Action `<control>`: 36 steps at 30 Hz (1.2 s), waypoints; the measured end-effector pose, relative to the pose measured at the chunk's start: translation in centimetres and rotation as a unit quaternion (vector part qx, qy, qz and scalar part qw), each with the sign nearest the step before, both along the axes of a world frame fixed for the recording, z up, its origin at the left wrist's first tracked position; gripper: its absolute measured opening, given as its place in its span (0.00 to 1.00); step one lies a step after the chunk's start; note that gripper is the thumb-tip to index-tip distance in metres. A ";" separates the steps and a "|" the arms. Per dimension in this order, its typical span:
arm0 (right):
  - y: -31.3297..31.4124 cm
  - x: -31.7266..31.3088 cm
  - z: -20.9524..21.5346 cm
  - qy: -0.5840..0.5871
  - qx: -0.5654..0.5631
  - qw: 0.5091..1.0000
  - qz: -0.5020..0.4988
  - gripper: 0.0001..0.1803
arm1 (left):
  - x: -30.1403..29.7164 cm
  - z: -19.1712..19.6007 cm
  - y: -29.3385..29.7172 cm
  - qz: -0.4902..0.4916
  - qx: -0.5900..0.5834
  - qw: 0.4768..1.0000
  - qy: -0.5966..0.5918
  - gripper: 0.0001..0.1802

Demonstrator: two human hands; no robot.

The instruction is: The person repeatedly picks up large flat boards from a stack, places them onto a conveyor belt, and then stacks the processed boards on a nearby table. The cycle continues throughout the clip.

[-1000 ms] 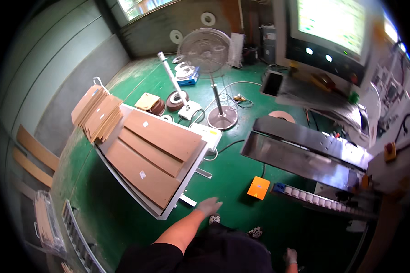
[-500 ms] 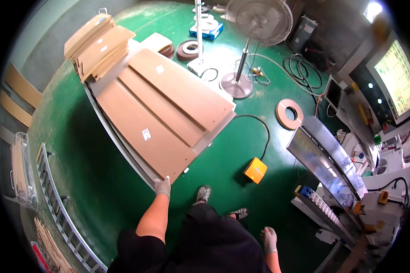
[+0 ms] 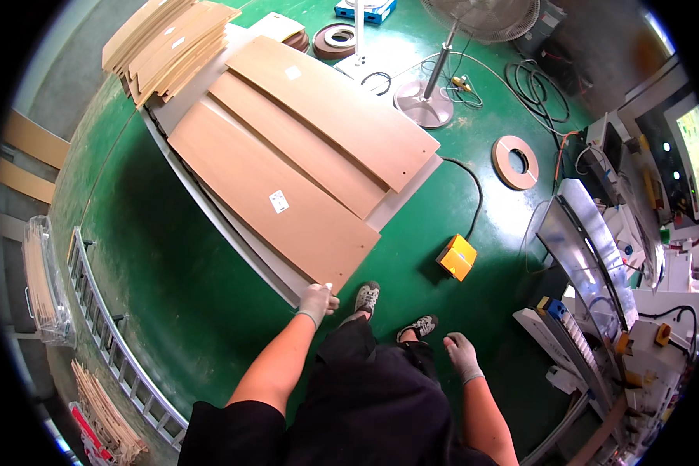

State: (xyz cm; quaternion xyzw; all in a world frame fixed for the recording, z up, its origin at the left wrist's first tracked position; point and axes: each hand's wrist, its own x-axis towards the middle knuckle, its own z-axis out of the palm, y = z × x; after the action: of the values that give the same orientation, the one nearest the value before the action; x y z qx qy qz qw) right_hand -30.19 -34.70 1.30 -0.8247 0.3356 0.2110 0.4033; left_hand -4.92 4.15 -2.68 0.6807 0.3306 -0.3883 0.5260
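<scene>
My left hand (image 3: 318, 304), in a pale glove, grips the near corner of a long brown wood panel (image 3: 287, 231) with a white label. This panel lies on a light-topped table (image 3: 266, 264) and juts slightly past its near end. Two more panels lie beside it: a narrow middle panel (image 3: 299, 147) and a wider far panel (image 3: 338, 109) with a label and small holes. My right hand (image 3: 463, 357), also gloved, hangs over the floor at my right side. Its fingers are loosely bent and apart, with nothing visible in them.
Stacked panels (image 3: 182, 46) stand at the table's far left end. An orange foot pedal (image 3: 457, 258) with a cable and a roll of edge band (image 3: 505, 172) lie on the green floor. A fan (image 3: 425, 105) stands beyond, a machine (image 3: 590, 256) at right, a metal ladder (image 3: 116, 342) at left.
The labelled near panel has slid toward me with my left hand and now reaches past the middle panel's end. My right hand has risen further into view. The whole view has shifted.
</scene>
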 end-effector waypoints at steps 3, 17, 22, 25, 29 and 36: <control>0.4 1.6 -0.9 -0.003 0.128 0.986 -0.103 0.18 | -3.0 -0.8 -2.7 -0.025 -0.044 0.998 0.031 0.21; 8.3 11.8 -8.7 -0.147 0.353 0.902 -0.201 0.24 | -3.6 -0.4 6.6 -0.108 0.067 0.988 -0.092 0.25; 6.6 7.6 1.7 -0.195 0.391 0.844 -0.311 0.26 | 3.1 -0.1 11.0 0.269 -0.010 0.958 -0.098 0.33; 5.0 4.8 7.8 -0.238 0.382 0.807 -0.382 0.22 | 5.9 1.3 9.7 0.362 -0.171 0.911 -0.100 0.39; 3.5 0.2 11.9 -0.233 0.132 0.865 -0.423 0.17 | 6.5 3.8 3.4 0.434 -0.262 0.855 -0.106 0.45; 0.2 -5.2 13.3 -0.472 -0.128 0.763 -0.424 0.42 | 6.7 11.7 -5.9 0.339 -0.427 0.827 -0.142 0.50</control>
State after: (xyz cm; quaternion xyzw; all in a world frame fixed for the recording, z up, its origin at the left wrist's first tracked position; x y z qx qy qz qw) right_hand -35.39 -34.46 14.60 -0.6378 0.4421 -0.4420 0.4499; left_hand 1.74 -1.79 9.01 0.2815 0.2634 -0.1871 0.9035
